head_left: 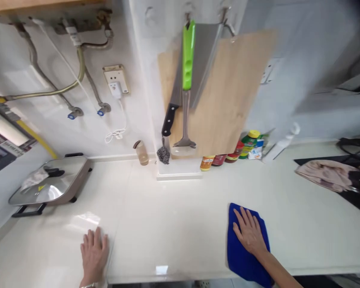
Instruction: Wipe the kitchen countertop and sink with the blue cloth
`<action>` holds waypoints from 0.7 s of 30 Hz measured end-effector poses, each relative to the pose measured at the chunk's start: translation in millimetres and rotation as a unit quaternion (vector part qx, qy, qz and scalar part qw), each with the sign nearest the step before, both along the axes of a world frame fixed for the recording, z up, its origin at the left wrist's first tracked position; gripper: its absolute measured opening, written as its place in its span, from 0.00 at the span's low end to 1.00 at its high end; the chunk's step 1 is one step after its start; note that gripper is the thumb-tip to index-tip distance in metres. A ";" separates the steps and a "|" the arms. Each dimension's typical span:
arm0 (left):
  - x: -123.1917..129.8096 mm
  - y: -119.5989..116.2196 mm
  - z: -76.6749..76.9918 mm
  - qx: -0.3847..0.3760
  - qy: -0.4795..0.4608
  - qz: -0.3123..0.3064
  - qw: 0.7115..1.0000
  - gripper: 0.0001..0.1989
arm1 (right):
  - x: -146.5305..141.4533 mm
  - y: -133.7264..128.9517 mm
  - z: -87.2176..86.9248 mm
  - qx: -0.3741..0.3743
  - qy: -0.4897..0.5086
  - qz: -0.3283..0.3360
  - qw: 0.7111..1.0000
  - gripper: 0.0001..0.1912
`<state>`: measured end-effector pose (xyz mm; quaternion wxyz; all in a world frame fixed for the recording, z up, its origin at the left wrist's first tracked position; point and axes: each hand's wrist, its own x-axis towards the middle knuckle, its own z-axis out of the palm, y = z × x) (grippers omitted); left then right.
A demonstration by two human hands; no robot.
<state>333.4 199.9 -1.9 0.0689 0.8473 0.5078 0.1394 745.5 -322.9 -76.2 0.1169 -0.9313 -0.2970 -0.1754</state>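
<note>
A blue cloth (239, 256) lies flat on the white countertop (168, 224), its lower end reaching over the front edge. My right hand (250, 236) presses on it from above, fingers stretched out and a little apart. Further left, my left hand (94, 254) rests palm down on the bare counter with its fingers extended, holding nothing. A band shows at the left wrist.
An electric pan (85, 164) with a glass lid stands at the left. Behind hang a cutting board (222, 100), a cleaver and a green-handled peeler-like tool (188, 56). Bottles (249, 144) and a spray bottle (282, 144) line the wall. A pinkish cloth (325, 174) lies right.
</note>
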 end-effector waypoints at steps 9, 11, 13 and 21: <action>-4.1 -14.4 -1.6 0.031 0.026 0.014 0.999 0.36 | -4.0 78.7 6.2 -0.035 0.034 -0.038 0.998 0.33; -4.1 -15.0 -1.9 0.038 0.026 0.010 0.999 0.36 | -7.9 109.2 11.9 -0.042 0.041 -0.034 0.998 0.33; -4.9 -15.8 -2.0 0.043 0.026 0.008 0.999 0.36 | -13.7 141.8 17.4 -0.049 0.047 -0.022 0.997 0.33; -8.9 -15.2 -9.9 0.046 0.018 0.005 0.999 0.35 | -50.9 293.8 32.4 -0.026 0.072 0.043 0.996 0.33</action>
